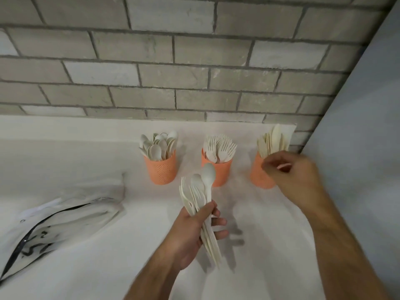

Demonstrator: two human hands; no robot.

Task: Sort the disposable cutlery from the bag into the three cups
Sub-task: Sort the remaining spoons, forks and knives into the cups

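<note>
Three orange cups stand in a row near the wall. The left cup [160, 169] holds spoons, the middle cup [223, 172] holds forks, and the right cup [258, 174] holds knives. My left hand [194, 234] grips a bundle of cutlery [200, 191], spoons and forks, pointing up in front of the middle cup. My right hand [290, 169] is blurred in front of the right cup, fingers curled just below the knives; I cannot tell if it holds one. The bag [58, 219] lies flat at the left.
The white counter [108, 267] runs under everything. A grey brick wall [173, 72] rises behind the cups. A pale panel [357, 148] closes off the right side, right next to the knife cup.
</note>
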